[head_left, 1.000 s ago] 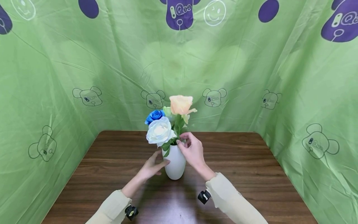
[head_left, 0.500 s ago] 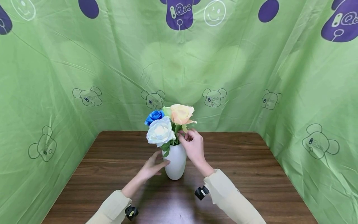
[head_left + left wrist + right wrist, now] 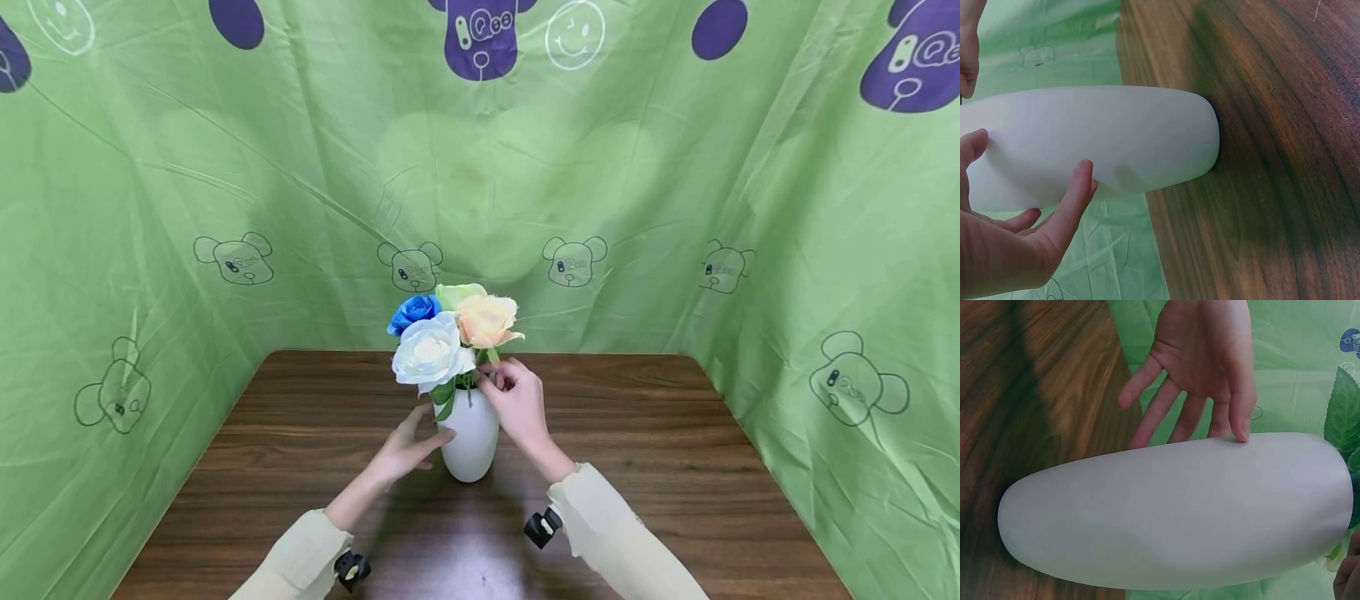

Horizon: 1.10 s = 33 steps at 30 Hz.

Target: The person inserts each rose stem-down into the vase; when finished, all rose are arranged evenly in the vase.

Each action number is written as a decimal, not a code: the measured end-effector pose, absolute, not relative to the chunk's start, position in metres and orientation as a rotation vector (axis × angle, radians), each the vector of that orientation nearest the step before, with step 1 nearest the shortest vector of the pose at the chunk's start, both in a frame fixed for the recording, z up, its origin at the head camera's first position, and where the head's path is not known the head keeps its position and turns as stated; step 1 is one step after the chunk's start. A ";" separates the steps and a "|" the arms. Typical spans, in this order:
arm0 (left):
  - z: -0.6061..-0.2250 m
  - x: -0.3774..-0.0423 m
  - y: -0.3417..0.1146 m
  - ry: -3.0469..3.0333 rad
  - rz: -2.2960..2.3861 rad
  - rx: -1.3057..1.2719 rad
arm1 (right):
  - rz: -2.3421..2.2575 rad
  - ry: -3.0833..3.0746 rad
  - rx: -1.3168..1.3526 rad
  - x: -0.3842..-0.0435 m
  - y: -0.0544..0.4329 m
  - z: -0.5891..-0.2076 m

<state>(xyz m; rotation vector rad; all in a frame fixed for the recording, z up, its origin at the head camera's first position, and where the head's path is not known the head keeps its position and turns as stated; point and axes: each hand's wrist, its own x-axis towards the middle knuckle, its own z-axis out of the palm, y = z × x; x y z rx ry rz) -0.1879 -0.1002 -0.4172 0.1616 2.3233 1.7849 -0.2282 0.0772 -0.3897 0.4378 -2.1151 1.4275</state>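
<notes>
The white vase (image 3: 469,442) stands upright on the table, holding several artificial roses. My left hand (image 3: 405,448) is at its left side, thumb touching the front, the other fingers straight and spread along the side and partly behind it. In the right wrist view this left hand (image 3: 1207,369) shows its palm. At the vase's mouth my right hand (image 3: 519,402) pinches the stem of the peach rose (image 3: 487,320); its fingertips partly hide the stem. The white rose (image 3: 431,352), blue rose (image 3: 415,313) and pale green rose (image 3: 459,294) sit around it.
The dark wooden table (image 3: 637,433) extends on both sides of the vase. A green printed cloth (image 3: 480,167) surrounds it at the back and sides. Both wrists carry small black cameras, one being the right wrist camera (image 3: 543,527).
My right hand has lowered the peach rose into the vase, uncovering more of the pale green rose behind it. The left hand and the vase have stayed in place.
</notes>
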 end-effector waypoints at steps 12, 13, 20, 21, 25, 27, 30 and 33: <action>-0.416 -0.188 -0.101 2.328 1.788 0.159 | 1.454 -2.182 0.426 -0.228 0.082 -0.395; -0.416 -0.188 -0.101 2.328 1.788 0.160 | 1.470 -2.187 0.425 -0.228 0.082 -0.395; -0.417 -0.187 -0.101 2.313 1.794 0.169 | 1.630 -2.185 0.437 -0.227 0.088 -0.396; -0.417 -0.187 -0.101 2.311 1.794 0.172 | 1.661 -2.174 0.436 -0.227 0.089 -0.396; -0.417 -0.188 -0.101 2.309 1.797 0.176 | 1.773 -2.113 0.432 -0.220 0.095 -0.392; -0.418 -0.188 -0.101 2.311 1.800 0.176 | 1.781 -2.092 0.427 -0.214 0.098 -0.388; -0.417 -0.187 -0.102 2.314 1.800 0.178 | 1.730 -2.104 0.423 -0.210 0.106 -0.391; -0.418 -0.188 -0.102 2.316 1.797 0.168 | 1.683 -2.143 0.404 -0.216 0.119 -0.413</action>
